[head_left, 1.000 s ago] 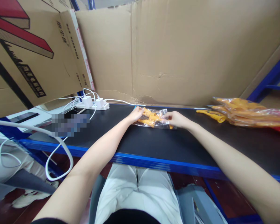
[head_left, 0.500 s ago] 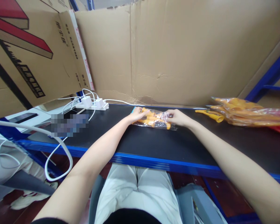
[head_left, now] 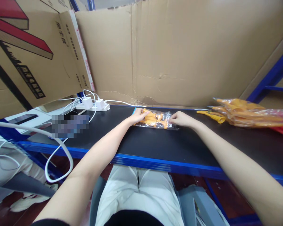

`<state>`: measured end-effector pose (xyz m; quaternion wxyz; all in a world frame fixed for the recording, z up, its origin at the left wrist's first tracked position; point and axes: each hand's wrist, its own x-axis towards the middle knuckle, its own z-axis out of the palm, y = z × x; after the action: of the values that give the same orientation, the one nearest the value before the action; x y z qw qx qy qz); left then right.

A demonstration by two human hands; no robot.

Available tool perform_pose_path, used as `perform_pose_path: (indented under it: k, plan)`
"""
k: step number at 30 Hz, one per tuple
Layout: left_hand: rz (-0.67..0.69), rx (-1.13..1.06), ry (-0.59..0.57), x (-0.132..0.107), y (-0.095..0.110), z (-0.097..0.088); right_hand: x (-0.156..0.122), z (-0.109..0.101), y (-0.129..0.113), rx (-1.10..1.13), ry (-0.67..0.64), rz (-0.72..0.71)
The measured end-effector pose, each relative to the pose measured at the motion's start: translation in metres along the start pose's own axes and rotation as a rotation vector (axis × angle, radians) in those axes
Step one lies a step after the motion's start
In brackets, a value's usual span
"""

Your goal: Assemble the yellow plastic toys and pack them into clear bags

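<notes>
On the black tabletop lies a clear plastic bag [head_left: 157,120] holding several orange plastic pieces, whose exact kind I cannot make out. My left hand [head_left: 138,116] grips the bag's left end, its thumb over the top; a bit of blue shows beside the fingers. At the opposite end, my right hand [head_left: 179,119] is closed in a pinch on the bag's right edge, clear of the orange pieces.
To the right lie orange horn-shaped pieces in clear bags [head_left: 245,113], with a loose orange horn [head_left: 214,116] beside them. A white power strip [head_left: 101,107] with chargers and cables stands at the left. Cardboard [head_left: 179,56] walls the back, and a blue rail [head_left: 155,163] edges the front.
My right hand has shifted slightly and now pinches the bag's outer edge, leaving more of its right end visible. The orange pieces lie a little differently inside. My left hand stays put.
</notes>
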<state>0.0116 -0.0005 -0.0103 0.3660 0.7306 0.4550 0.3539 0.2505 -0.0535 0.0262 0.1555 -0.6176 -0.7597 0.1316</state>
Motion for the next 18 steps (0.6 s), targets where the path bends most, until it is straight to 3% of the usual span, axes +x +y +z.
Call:
perform_pose_path:
  k: [5,12,18]
  plan:
    - [-0.079,-0.155,-0.036,0.000,0.002,-0.003,-0.005,0.001,-0.002,0.211,-0.110,-0.106]
    - [-0.085,-0.145,-0.026,0.010,-0.010,-0.001,-0.003,0.004,-0.003,0.282,-0.127,-0.144]
    - [-0.066,-0.092,0.048,0.008,-0.008,-0.003,-0.002,0.002,0.001,0.353,-0.106,0.026]
